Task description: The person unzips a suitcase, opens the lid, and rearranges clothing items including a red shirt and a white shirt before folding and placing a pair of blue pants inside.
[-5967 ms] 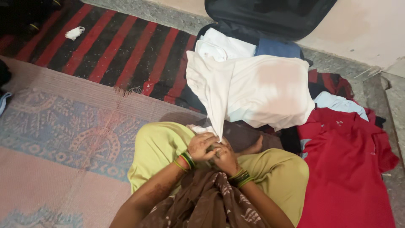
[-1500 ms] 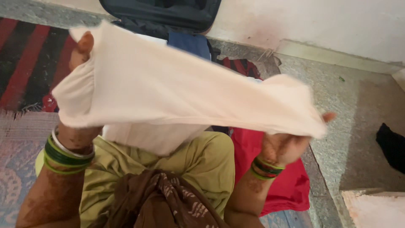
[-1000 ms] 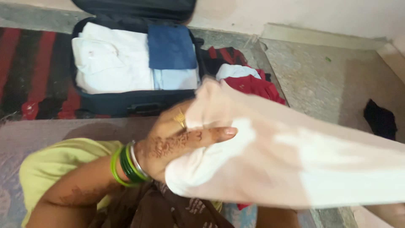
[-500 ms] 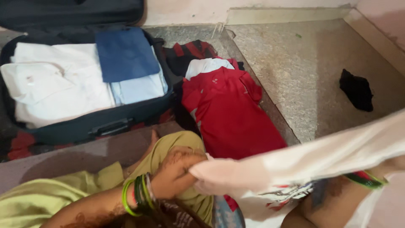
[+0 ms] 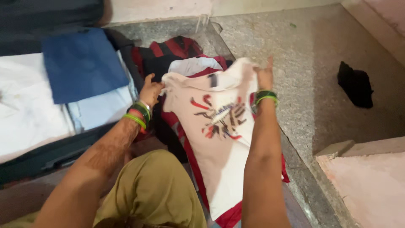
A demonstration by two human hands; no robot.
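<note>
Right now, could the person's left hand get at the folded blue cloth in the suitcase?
Probably yes: the left hand grips the white shirt close beside the open suitcase, and nothing covers the blue cloth.

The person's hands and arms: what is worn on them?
Both forearms are bare, with no sleeves in view. The left hand has a stack of bangles at the wrist in green, red, dark and pale bands. The right hand has dark and bright green bangles.

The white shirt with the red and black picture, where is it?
In the head view, the white shirt lies mid-frame on the red garment, right of the open suitcase, its top corners held by the left hand and right hand.
</note>
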